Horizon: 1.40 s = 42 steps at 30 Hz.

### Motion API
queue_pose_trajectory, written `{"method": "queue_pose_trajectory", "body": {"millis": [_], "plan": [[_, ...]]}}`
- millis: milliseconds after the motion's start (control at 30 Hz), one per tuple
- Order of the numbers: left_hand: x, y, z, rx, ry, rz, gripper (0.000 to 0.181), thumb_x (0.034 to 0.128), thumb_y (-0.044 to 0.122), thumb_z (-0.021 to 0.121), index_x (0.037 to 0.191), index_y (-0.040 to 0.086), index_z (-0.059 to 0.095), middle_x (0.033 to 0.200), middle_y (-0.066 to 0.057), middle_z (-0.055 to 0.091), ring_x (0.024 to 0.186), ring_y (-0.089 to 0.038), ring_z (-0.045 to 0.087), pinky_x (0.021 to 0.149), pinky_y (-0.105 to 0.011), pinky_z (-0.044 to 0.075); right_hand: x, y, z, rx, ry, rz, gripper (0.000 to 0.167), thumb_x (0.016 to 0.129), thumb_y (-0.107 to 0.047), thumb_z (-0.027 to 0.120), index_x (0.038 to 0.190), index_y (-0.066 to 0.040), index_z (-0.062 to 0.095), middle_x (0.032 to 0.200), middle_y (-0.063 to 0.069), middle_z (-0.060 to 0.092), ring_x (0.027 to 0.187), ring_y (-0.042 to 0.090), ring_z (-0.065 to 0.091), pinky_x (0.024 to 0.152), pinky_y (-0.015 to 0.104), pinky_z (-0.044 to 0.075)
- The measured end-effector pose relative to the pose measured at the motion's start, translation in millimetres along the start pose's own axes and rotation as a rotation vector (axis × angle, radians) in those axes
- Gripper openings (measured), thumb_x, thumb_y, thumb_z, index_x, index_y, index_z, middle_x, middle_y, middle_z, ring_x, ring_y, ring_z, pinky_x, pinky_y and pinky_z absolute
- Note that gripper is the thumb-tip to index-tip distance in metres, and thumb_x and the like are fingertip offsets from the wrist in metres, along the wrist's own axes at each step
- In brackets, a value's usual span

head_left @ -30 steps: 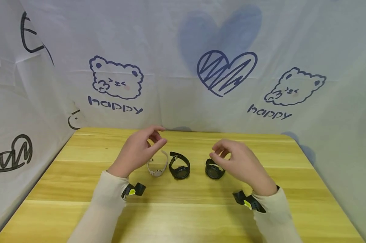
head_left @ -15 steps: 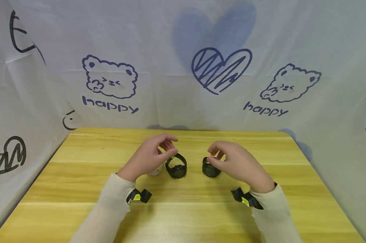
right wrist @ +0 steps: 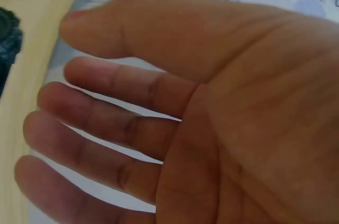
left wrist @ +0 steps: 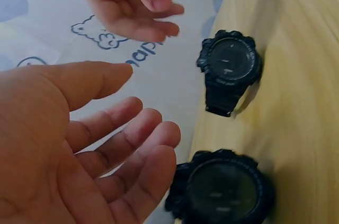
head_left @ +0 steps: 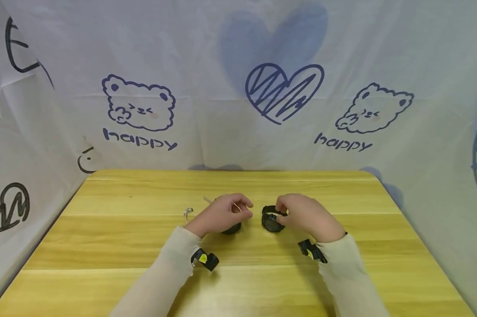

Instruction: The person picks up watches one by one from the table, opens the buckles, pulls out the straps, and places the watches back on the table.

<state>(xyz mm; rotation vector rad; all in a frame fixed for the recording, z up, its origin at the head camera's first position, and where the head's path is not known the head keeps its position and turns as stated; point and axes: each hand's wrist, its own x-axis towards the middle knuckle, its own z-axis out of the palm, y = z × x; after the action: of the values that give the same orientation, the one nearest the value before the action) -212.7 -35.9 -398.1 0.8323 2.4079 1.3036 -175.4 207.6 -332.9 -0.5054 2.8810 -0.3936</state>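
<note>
Palm inward, my left hand [head_left: 224, 214] is held over the left black digital watch [head_left: 233, 229] and hides most of it. The left wrist view shows that watch [left wrist: 222, 189] beside its relaxed fingertips, nothing gripped. Behind this hand lies a pale watch, of which only bits of the strap [head_left: 187, 214] show. My right hand [head_left: 307, 215] is just right of a second black watch [head_left: 272, 222], which stands with its band curved up. In the left wrist view a gap separates that watch [left wrist: 230, 65] from the right fingers. The right palm [right wrist: 249, 107] holds nothing.
A wood-grain table [head_left: 262, 286] lies beneath everything. White cloth [head_left: 206, 53] with printed bears and hearts hangs behind it and at both sides. Each wrist carries a small black strapped device, one on the left sleeve [head_left: 204, 259] and one on the right [head_left: 312, 251].
My left hand has moved right, from over the pale watch to over the left black one. The right hand has lowered a little beside its watch. The view has shifted slightly.
</note>
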Motion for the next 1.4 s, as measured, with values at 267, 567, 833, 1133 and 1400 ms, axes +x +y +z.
{"method": "queue_pose_trajectory", "body": {"millis": [267,567,833,1133,1400], "plan": [[4.8,1.7,6.1,0.021,0.001,-0.014,0.017,0.1026,0.026,0.066,0.116,0.017,0.071,0.098,0.005,0.068,0.087,-0.022,0.064,0.079,-0.034,0.053,15.4,9,17,-0.007,-0.058,0.037,0.013,0.091,-0.018,0.078,0.096,-0.009,0.07,0.092,0.001,0.068,0.076,0.016,0.057,0.074,0.037,0.051],[5.7,3.1,8.6,0.055,0.0,-0.008,0.016,0.103,0.025,0.066,0.116,0.018,0.071,0.098,0.005,0.068,0.081,-0.018,0.063,0.076,-0.032,0.052,20.0,10,23,-0.006,-0.063,0.064,0.011,0.093,-0.017,0.077,0.095,-0.009,0.071,0.092,0.002,0.069,0.077,0.016,0.059,0.075,0.039,0.054],[7.3,2.4,14.4,0.054,-0.008,0.043,0.018,0.1029,0.027,0.066,0.116,0.017,0.071,0.097,0.008,0.067,0.084,-0.011,0.062,0.077,-0.03,0.052,25.7,16,30,0.012,-0.091,0.077,0.009,0.091,-0.016,0.078,0.088,-0.01,0.073,0.083,0.0,0.067,0.072,0.016,0.055,0.07,0.034,0.047],[5.1,4.7,15.6,0.018,-0.013,0.046,0.021,0.1033,0.029,0.066,0.117,0.015,0.071,0.098,0.007,0.067,0.086,-0.013,0.061,0.076,-0.031,0.052,27.4,22,31,0.031,-0.073,-0.046,0.016,0.093,-0.015,0.077,0.079,-0.015,0.067,0.072,-0.004,0.057,0.066,0.013,0.048,0.066,0.031,0.04],[0.5,9.8,5.8,0.013,0.016,0.051,0.023,0.1039,0.031,0.065,0.122,0.019,0.07,0.1,0.007,0.067,0.087,-0.013,0.063,0.077,-0.033,0.054,22.8,17,24,-0.005,0.047,-0.164,0.004,0.094,-0.019,0.077,0.096,-0.016,0.077,0.087,-0.006,0.069,0.077,0.013,0.06,0.072,0.035,0.05]]}}
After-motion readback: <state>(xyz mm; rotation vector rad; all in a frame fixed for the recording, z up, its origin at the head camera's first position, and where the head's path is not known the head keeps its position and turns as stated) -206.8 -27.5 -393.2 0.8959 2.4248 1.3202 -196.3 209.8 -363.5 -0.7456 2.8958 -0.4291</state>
